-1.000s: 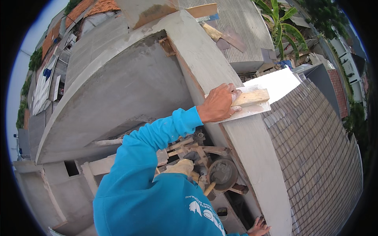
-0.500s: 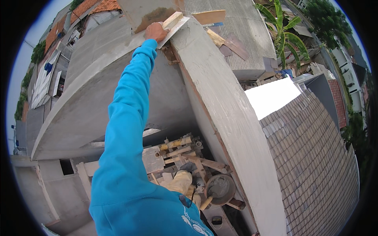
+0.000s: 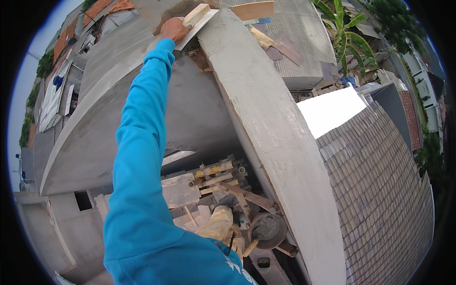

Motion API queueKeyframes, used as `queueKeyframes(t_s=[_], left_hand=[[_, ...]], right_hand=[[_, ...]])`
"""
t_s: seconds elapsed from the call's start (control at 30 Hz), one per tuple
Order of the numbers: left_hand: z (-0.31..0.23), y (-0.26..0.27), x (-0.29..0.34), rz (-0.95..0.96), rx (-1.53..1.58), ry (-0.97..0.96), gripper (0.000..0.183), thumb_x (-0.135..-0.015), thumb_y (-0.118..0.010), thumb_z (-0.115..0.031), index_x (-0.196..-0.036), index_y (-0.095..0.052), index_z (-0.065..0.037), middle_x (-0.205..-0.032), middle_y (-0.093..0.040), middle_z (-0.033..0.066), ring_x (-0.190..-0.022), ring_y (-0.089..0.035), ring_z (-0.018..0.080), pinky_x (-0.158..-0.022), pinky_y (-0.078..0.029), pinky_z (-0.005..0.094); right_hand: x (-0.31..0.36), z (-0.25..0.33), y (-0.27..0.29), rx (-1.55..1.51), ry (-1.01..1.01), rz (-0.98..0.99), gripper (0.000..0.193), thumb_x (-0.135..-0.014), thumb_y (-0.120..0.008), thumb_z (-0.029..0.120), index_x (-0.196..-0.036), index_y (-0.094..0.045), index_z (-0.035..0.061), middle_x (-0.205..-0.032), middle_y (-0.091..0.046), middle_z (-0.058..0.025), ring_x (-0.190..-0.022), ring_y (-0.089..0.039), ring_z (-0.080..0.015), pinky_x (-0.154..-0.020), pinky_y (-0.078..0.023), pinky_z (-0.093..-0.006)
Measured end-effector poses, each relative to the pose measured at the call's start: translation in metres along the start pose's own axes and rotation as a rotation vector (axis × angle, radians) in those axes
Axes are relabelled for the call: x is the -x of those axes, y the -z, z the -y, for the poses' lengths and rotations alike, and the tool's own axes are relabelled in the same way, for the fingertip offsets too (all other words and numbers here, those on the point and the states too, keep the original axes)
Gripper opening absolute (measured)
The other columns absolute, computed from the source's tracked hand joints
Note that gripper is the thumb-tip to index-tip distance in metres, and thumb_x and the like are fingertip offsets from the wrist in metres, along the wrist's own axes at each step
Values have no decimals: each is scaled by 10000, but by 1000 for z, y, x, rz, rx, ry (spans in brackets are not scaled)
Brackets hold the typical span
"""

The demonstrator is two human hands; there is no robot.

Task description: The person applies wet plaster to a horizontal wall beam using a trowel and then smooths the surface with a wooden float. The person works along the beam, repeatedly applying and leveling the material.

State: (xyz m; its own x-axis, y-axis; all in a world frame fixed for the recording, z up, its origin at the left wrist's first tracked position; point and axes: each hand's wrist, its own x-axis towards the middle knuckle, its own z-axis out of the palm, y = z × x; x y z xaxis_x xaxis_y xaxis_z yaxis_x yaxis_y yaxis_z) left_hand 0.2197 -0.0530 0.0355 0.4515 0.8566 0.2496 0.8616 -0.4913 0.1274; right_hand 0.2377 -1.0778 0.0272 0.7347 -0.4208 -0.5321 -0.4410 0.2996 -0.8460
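My left hand (image 3: 175, 29), at the end of a blue sleeve, is closed round the handle of a plastering float (image 3: 199, 23). The float's flat, pale board lies at the far end of a freshly plastered wall top (image 3: 266, 104), where it meets a curved concrete slab (image 3: 114, 80). The board's underside is hidden. My right hand is out of view. Below me, a round bucket (image 3: 269, 230) holds grey mortar, and a wooden handle (image 3: 250, 247) leans at its rim.
Bamboo poles and planks (image 3: 213, 173) form a scaffold in the gap below. A tiled roof (image 3: 375, 190) slopes away to the right. Loose boards (image 3: 278, 46) lie on a corrugated roof (image 3: 304, 38) beyond the wall. A wood strip (image 3: 251, 10) sticks out by the wall's far end.
My left hand and the float have moved a little left and away from me, off the wall top's middle. The view has shifted slightly.
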Motion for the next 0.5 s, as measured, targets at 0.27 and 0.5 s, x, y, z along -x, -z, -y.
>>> queueKeyframes(t_s=[0.27,0.5], left_hand=[[2,-25,-56,45,18,-107,566,-891,-626,-457,-1382,-540,-187,-1263,-630,139,-1152,-599,328,-1004,-455,424],[12,-49,-99,16,37,-161,567,-907,-619,-441,-1408,-515,-196,-1292,-615,140,-1176,-588,335,-1036,-437,430]], right_hand=[[14,5,-27,37,15,-121,506,-981,-359,248,-1443,-349,39,-1529,-280,-201,-1396,-192,-470,-1110,-207,-734],[-22,-5,32,95,-28,-26,509,-967,-450,373,-1411,-427,124,-1455,-414,-149,-1295,-403,-429,-986,-389,-720]])
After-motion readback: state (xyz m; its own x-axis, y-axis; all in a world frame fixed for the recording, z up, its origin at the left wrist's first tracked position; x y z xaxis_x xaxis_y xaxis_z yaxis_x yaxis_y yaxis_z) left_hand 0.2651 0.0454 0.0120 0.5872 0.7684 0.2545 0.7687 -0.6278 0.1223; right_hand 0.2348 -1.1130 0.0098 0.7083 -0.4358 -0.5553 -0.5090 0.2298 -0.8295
